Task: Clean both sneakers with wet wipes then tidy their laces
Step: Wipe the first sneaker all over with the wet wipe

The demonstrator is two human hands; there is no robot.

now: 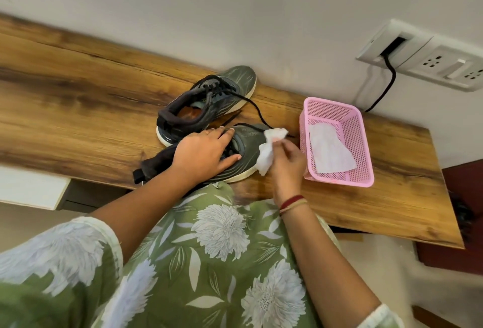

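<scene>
— Head view: how do the arms lie?

— Both reach forward over a green floral dress to the table (78, 98). The left hand (206, 154) lies palm-down on the near sneaker (248, 145), across its middle. The right hand (286, 163) is raised at the shoe's toe end, wrist bent, with red and tan thread bands (292, 203) around it.

— And the fingers?

— The left ones are spread fairly straight and press on the shoe's upper, the thumb along its side. The right ones are curled tight and pinch a crumpled white wet wipe (266, 152), which touches the grey toe and white sole edge.

— Where is the other shoe?

— The far sneaker (209, 108) stands upright just behind the near one, toe towards the wall (235, 1). Its black laces (257, 112) are loose, and one strand trails across the wood towards the wipe.

— Anything else on the surface?

— A pink basket (337, 107) of perforated plastic sits just right of the right hand, with a second wipe (329, 156) lying flat inside. The table is brown wood grain, set against a pale wall. A white socket panel (428, 62) is mounted above the basket, with a black cable (386, 87) hanging from it down behind the table.
</scene>
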